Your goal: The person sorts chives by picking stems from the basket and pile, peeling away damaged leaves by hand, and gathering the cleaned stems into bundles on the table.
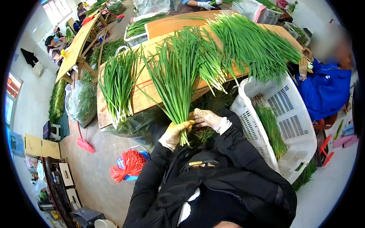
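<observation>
A bunch of garlic chives (173, 79) stands upright before me, leaves fanned over the board and pale stem ends pointing down. My gloved left hand (174, 133) is closed round its lower stems. Beside it, my gloved right hand (208, 119) has its fingers stretched toward the stems and my left thumb, with nothing visible in it; whether the fingertips touch the bunch I cannot tell. Another chive bundle (118, 83) lies on the wooden board (146, 89) to the left. A smaller heap of chives (213, 64) and a large pile (254, 47) lie to the right.
A white plastic basket (291, 110) with chives inside stands at my right. A person in a blue jacket (327, 89) handles chives beyond it. Red ties (131, 163) fill a blue bucket at my left. A stuffed plastic bag (80, 100) and another work table (80, 41) are further left.
</observation>
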Motion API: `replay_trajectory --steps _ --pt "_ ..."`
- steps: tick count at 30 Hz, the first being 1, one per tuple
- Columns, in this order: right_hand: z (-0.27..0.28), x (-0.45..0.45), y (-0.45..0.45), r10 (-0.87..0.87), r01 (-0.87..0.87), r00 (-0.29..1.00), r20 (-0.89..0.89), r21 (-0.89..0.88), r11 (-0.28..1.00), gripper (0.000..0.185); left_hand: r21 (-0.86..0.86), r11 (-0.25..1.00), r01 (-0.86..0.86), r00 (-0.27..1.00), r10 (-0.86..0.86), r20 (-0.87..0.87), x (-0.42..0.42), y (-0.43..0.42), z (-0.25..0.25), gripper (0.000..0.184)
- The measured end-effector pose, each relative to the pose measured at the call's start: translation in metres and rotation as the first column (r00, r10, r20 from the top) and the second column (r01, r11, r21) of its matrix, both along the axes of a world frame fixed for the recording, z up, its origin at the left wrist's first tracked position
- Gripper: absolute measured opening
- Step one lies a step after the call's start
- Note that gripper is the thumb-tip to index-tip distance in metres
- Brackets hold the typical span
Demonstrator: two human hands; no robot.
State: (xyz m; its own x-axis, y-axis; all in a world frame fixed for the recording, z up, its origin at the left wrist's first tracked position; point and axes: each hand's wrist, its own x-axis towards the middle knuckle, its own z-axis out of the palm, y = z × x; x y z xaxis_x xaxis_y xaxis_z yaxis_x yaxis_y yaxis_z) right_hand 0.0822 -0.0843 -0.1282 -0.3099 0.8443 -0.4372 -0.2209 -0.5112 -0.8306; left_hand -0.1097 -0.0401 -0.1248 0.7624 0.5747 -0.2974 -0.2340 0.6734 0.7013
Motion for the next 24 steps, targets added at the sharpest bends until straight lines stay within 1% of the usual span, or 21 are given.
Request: replay_trajectory --steps 1,3,4,5,7,8,9,11,12,13,14,15,16,17,18,19,20,21,22,23,24 --pt "-0.001 -0.001 0.001 -0.006 0.006 1.0 0.0 0.0 1.0 0.077 0.033 0.999 0.0 0.999 0.001 -0.044 0.0 -0.001 0.0 0.034" --pt "-0.003 -0.005 0.005 -0.076 0.077 0.997 -0.021 0.079 0.994 0.082 0.154 0.986 -0.071 0.986 0.092 -0.137 0.005 -0.009 0.0 0.03" --pt "-0.001 -0.009 0.008 -0.086 0.086 0.996 0.0 0.111 0.99 0.086 0.162 0.981 -0.107 0.984 0.128 -0.124 0.009 -0.013 0.0 0.025" --pt "0.001 -0.011 0.009 -0.096 0.101 0.994 -0.047 0.116 0.988 0.083 0.239 0.963 -0.125 0.984 0.151 -0.093 0.012 -0.015 -0.016 0.03" --pt "0.012 -0.023 0.012 -0.076 0.097 0.992 -0.097 0.235 0.967 0.082 0.461 0.858 -0.228 0.902 0.364 -0.233 0.022 -0.026 -0.042 0.04" --pt "-0.002 -0.031 0.017 -0.155 0.173 0.984 -0.092 0.248 0.953 0.077 0.67 0.742 -0.031 0.792 0.427 -0.437 0.021 -0.027 -0.06 0.053" --pt "-0.003 -0.041 0.015 -0.27 0.28 0.96 -0.073 0.251 0.927 0.069 0.719 0.675 0.167 0.631 0.487 -0.604 0.025 -0.035 -0.032 0.059" --pt "-0.02 -0.049 0.015 -0.394 0.416 0.907 -0.151 0.165 0.894 0.057 0.806 0.547 0.227 0.655 0.527 -0.542 0.024 -0.036 -0.044 0.063" --pt "-0.015 -0.054 0.011 -0.447 0.491 0.852 -0.274 0.118 0.863 0.045 0.806 0.549 0.224 0.657 0.526 -0.541 0.022 -0.033 -0.053 0.063" --pt "-0.011 -0.054 0.009 -0.466 0.496 0.857 -0.221 0.109 0.861 0.037 0.742 0.664 0.094 0.788 0.406 -0.463 0.018 -0.031 -0.061 0.066" --pt "-0.008 -0.056 0.005 -0.478 0.513 0.846 -0.234 0.119 0.85 0.036 0.637 0.771 -0.012 0.892 0.297 -0.342 0.015 -0.03 -0.069 0.068" --pt "0.0 -0.059 0.001 -0.491 0.531 0.835 -0.247 0.13 0.837 0.034 0.637 0.771 -0.014 0.893 0.296 -0.338 0.014 -0.032 -0.065 0.068" --pt "0.006 -0.061 -0.002 -0.501 0.549 0.819 -0.28 0.13 0.825 0.034 0.496 0.864 -0.088 0.944 0.231 -0.235 0.013 -0.036 -0.054 0.068" --pt "0.001 -0.06 -0.002 -0.474 0.517 0.85 -0.229 0.191 0.835 0.046 0.333 0.934 -0.126 0.978 0.173 -0.115 0.014 -0.038 -0.041 0.068" --pt "0.001 -0.06 -0.003 -0.435 0.503 0.852 -0.291 0.222 0.835 0.047 0.264 0.963 -0.051 0.991 0.08 -0.102 0.011 -0.036 -0.025 0.069" --pt "0.001 -0.059 -0.004 -0.392 0.489 0.851 -0.35 0.253 0.835 0.048 0.182 0.983 0.003 1.0 0.001 -0.026 0.008 -0.035 -0.008 0.072" --pt "0.002 -0.058 -0.005 -0.353 0.467 0.856 -0.378 0.269 0.843 0.05 0.162 0.985 0.054 0.999 -0.055 -0.001 0.004 -0.03 -0.012 0.07" --pt "0.006 -0.056 -0.006 -0.36 0.473 0.854 -0.376 0.269 0.839 0.05 0.141 0.985 0.099 0.994 -0.104 0.024 0.002 -0.027 -0.013 0.069" --pt "0.012 -0.053 -0.007 -0.261 0.377 0.902 -0.345 0.331 0.865 0.053 0.14 0.985 0.101 0.994 -0.105 0.026 0.0 -0.027 -0.013 0.069" --pt "0.014 -0.051 -0.007 -0.156 0.273 0.939 -0.307 0.387 0.881 0.055 0.158 0.978 0.14 0.99 -0.138 -0.026 -0.002 -0.028 -0.012 0.058" --pt "0.006 -0.048 -0.005 -0.15 0.266 0.94 -0.307 0.383 0.885 0.055 0.171 0.97 0.175 0.983 -0.164 -0.078 -0.004 -0.03 -0.011 0.047"
